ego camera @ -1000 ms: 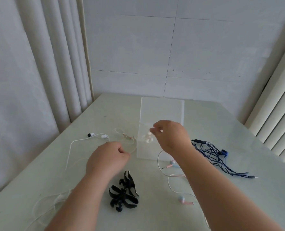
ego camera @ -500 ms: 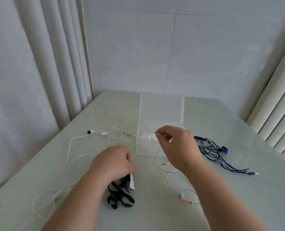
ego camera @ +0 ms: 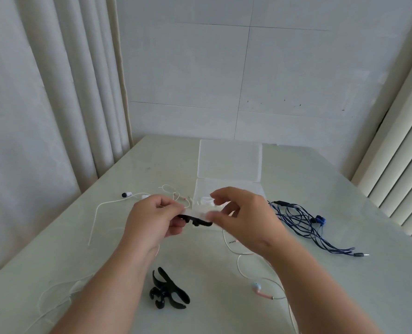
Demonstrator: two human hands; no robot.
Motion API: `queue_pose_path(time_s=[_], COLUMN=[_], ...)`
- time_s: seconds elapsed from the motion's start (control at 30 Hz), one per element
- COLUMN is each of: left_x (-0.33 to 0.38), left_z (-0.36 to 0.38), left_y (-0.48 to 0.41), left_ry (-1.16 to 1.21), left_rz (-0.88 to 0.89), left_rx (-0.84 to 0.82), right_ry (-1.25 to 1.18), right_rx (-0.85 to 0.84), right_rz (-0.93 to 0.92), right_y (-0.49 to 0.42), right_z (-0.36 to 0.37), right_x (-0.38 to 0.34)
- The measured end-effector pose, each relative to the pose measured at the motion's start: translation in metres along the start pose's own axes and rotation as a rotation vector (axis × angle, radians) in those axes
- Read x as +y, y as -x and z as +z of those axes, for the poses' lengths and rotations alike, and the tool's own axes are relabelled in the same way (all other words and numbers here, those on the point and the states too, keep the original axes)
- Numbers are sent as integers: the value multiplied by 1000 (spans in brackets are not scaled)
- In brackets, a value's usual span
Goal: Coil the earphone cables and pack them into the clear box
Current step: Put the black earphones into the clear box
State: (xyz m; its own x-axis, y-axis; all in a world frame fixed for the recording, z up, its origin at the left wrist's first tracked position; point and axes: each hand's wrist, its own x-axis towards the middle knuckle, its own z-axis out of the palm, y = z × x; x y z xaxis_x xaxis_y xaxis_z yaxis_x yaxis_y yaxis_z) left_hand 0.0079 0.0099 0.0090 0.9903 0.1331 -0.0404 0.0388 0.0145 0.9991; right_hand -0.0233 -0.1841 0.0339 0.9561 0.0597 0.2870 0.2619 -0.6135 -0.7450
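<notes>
Above the counter (ego camera: 344, 285), our left hand (ego camera: 152, 220) held its grip clamped on one end of a black clip (ego camera: 195, 219), thumb and curled fingers closed round it. Our right hand (ego camera: 246, 218) was at the clip's other end, fingers bent and blurred, so we could not tell whether that grip had closed on it. Just behind our hands stood the clear box (ego camera: 229, 186), its lid (ego camera: 230, 160) laid back and white earphones (ego camera: 206, 201) inside. A blue cable (ego camera: 301, 222) lay tangled to the right, a white cable (ego camera: 108, 203) to the left, a pink earbud (ego camera: 260, 289) beside our right forearm, and more black clips (ego camera: 169, 295) lay near us.
</notes>
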Motion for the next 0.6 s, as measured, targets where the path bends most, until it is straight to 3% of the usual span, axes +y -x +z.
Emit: queue_pose_path(time_s=[0.1, 0.2, 0.33, 0.47, 0.6], left_x=[1, 3, 4, 3, 3], left_z=[3, 8, 9, 7, 3], left_y=[2, 4, 3, 2, 2], left_ry=[100, 143, 87, 5, -68], left_rz=[-33, 29, 68, 79, 111], left_rx=[-44, -55, -38, -50, -21], right_ry=[10, 62, 123, 260, 246], right_rx=[-76, 131, 348, 324, 203], right_rz=[-44, -100, 23, 79, 123], right_y=[1, -6, -27, -44, -42], right_z=[9, 13, -2, -6, 1], right_x=[-1, -4, -7, -6, -4])
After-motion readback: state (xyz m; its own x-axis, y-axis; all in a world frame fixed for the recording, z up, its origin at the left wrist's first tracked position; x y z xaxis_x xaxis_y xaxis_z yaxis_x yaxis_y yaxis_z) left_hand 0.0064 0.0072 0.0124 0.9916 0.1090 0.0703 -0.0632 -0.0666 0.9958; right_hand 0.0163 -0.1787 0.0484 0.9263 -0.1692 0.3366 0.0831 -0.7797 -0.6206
